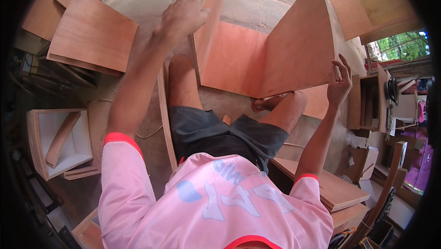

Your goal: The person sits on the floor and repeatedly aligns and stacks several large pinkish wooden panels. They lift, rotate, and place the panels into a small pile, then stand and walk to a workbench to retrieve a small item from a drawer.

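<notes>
In front of my knees stands a three-sided plywood frame: a left panel (pixel 212 17), a bottom panel (pixel 233 56) and a tall right panel (pixel 298 40), reddish-brown on their inner faces. At the left panel's edge is my left hand (pixel 183 16), closed, its thumb over the panel and its index finger stretched along it; the other fingers are partly hidden. My right hand (pixel 339 83) has its bent fingers against the outer edge of the right panel, closed on it; the thumb is hidden. My bare legs are under and beside the frame.
A loose plywood box (pixel 92 31) stands at the left, above a white-lined open box (pixel 59 141) with a wooden strip in it. Plywood pieces (pixel 328 184) lie by my right side. More boards (pixel 386 5) stand far right. A long board's edge (pixel 166 120) runs beside my left leg.
</notes>
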{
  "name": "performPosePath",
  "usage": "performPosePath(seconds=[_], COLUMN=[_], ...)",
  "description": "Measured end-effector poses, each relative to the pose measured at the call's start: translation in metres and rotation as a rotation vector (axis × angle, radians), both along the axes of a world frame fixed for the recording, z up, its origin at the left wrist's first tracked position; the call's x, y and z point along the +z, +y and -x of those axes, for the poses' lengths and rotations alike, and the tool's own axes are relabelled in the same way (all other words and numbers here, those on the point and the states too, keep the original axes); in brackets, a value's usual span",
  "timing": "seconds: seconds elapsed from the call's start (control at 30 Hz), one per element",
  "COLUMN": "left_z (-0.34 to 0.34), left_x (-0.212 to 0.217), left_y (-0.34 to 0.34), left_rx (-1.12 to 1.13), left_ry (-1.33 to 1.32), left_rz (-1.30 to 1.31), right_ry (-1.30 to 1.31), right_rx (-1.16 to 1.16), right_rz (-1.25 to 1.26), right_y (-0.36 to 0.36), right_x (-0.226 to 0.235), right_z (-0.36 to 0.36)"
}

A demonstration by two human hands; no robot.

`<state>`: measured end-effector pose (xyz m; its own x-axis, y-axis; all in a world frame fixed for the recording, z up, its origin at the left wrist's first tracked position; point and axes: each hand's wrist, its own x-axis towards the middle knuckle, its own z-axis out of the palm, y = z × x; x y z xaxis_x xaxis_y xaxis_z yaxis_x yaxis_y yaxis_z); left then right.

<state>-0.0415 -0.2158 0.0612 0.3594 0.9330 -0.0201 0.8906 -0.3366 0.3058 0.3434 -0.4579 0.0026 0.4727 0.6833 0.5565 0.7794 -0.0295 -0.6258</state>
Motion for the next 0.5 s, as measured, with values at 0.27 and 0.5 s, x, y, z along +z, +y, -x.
performPosePath(seconds=[0.27, 0.5], left_z=[0.007, 0.016], left_x=[0.007, 0.001], left_y=[-0.005, -0.013], left_rx=[0.034, 0.019], left_ry=[0.007, -0.027], left_rz=[0.031, -0.019], right_ry=[-0.034, 0.034], right_rx=[-0.053, -0.089], right_rz=[-0.006, 0.034], right_y=[0.000, -0.003], right_x=[0.002, 0.002], right_z=[0.004, 0.006])
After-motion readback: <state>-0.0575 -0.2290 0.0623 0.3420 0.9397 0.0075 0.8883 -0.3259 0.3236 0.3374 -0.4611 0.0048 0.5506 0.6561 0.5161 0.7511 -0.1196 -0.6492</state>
